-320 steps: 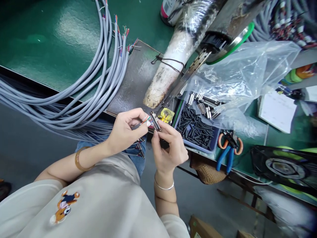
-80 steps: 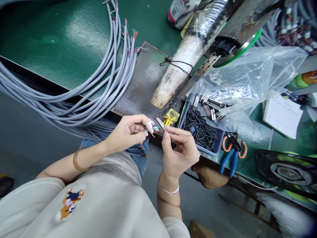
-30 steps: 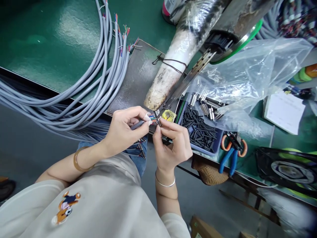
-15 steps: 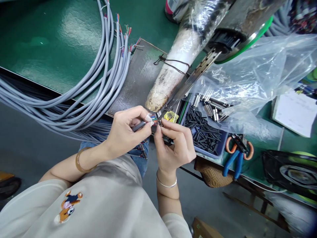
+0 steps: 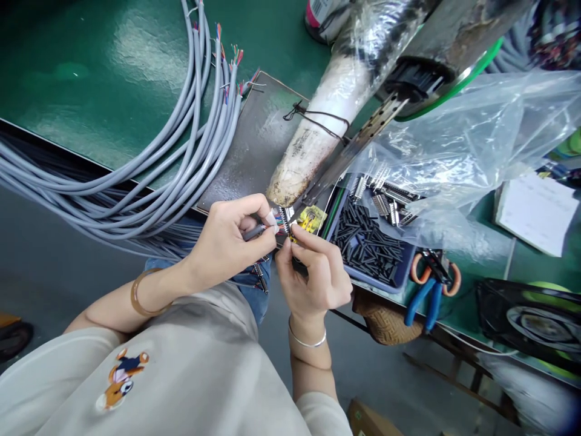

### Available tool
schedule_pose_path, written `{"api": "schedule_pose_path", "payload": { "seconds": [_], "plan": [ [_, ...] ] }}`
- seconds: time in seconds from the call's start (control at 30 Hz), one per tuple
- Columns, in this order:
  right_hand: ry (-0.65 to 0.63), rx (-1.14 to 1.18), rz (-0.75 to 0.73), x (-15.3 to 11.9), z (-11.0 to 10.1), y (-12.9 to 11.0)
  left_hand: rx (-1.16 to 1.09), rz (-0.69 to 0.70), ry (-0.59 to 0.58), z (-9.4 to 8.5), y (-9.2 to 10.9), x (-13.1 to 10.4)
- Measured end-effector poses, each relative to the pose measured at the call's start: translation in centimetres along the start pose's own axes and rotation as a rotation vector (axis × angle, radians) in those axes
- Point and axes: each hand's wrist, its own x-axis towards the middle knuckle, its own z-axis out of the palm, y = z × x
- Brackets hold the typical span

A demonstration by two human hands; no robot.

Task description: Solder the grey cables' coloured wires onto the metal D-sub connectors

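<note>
My left hand [image 5: 236, 239] is closed around the end of a grey cable [image 5: 254, 232], whose thin coloured wires fan out between my hands. My right hand [image 5: 318, 266] pinches a small metal connector [image 5: 285, 219] at its lower end, right beside those wires. Just above the connector is the stained tip of a white wrapped tube [image 5: 290, 175]. A yellow piece [image 5: 312, 218] lies to the right of my fingertips. Exactly how the wires meet the connector is too small to tell.
Many grey cables [image 5: 181, 157] curve across the left. On the right are a blue tray [image 5: 402, 280] of black sleeves, bagged connectors [image 5: 393, 200], pliers [image 5: 424, 297], white paper [image 5: 535, 212] and a black fan [image 5: 531, 321]. A metal plate [image 5: 254, 133] lies under the tube.
My right hand has shifted slightly left and down, and more of the connector shows between my hands. My left hand keeps its grip on the cable. The view has moved slightly.
</note>
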Motion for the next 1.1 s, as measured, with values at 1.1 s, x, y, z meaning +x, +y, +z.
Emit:
{"api": "schedule_pose_path", "payload": {
  "seconds": [1.1],
  "plan": [
    [-0.012,0.081,0.023,-0.1,-0.6,0.2,-0.103,-0.073,-0.082,-0.1,-0.5,-0.3]
  ]
}}
